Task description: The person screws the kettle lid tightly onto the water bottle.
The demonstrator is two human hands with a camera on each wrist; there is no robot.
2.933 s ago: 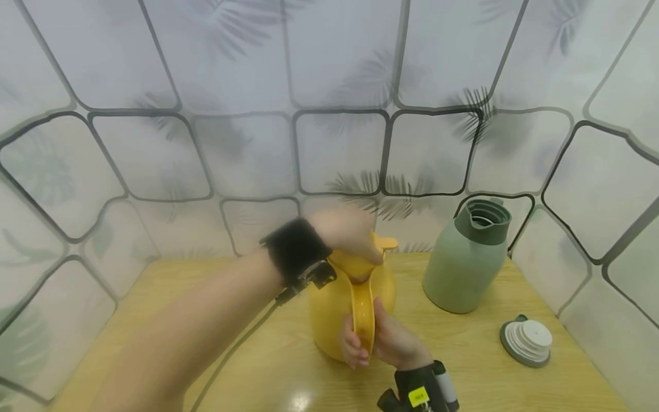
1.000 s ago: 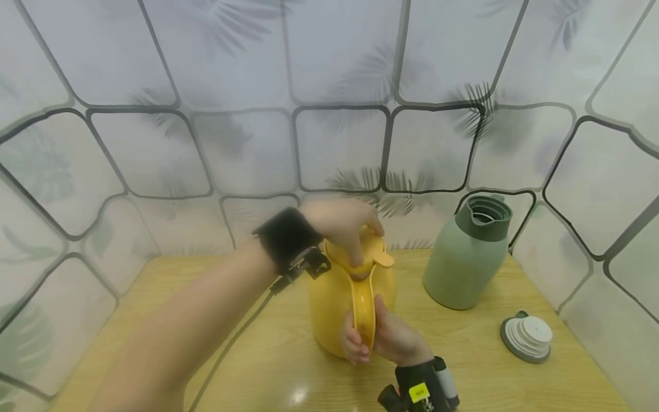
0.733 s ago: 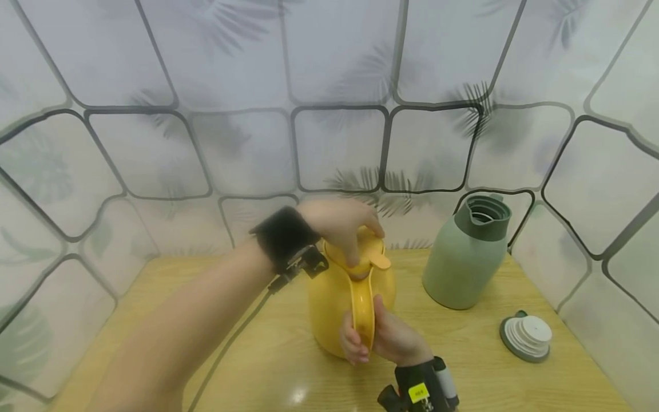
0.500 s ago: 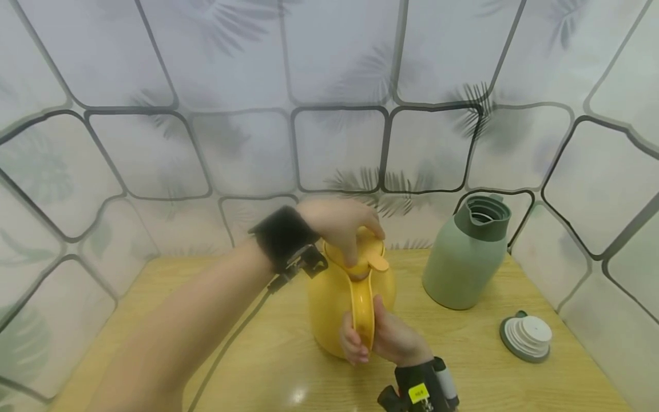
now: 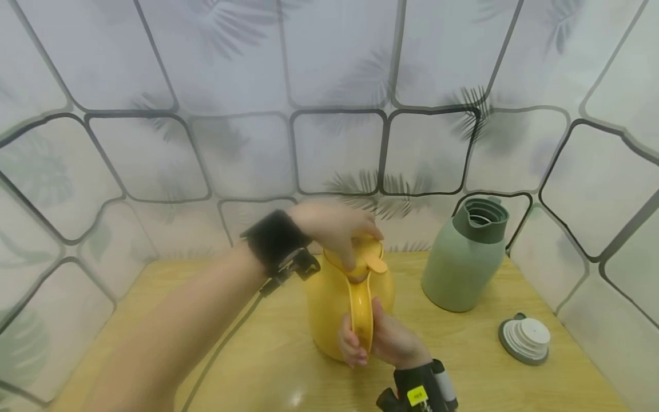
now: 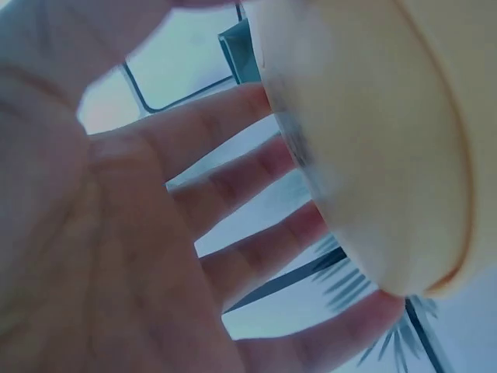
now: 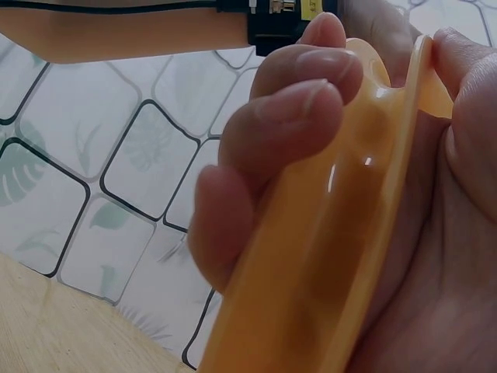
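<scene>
A yellow vacuum jug (image 5: 329, 312) stands upright on the table, its handle (image 5: 362, 309) facing me. My left hand (image 5: 333, 229) grips the round yellow lid (image 5: 369, 250) on its mouth from above, thumb at the near side. In the left wrist view the fingers are spread, their tips against the rim of the lid (image 6: 373, 148). The lid's small tab (image 5: 377, 265) points to the near right, just beside the top of the handle. Curled around the handle is my right hand (image 5: 395, 340); the right wrist view shows its fingers wrapping the handle (image 7: 311, 256).
A green vacuum jug (image 5: 458, 266) with an uncovered mouth stands at the back right. In front of it, a white and green stopper lid (image 5: 526, 337) lies on the wooden table (image 5: 247, 355). Patterned walls (image 5: 340, 149) enclose the back and sides. A cable runs along the left forearm.
The lid has turned clockwise seen from above, its tab swinging from the right toward the handle. My left hand has turned and shifted slightly left with it. The right hand keeps its grip.
</scene>
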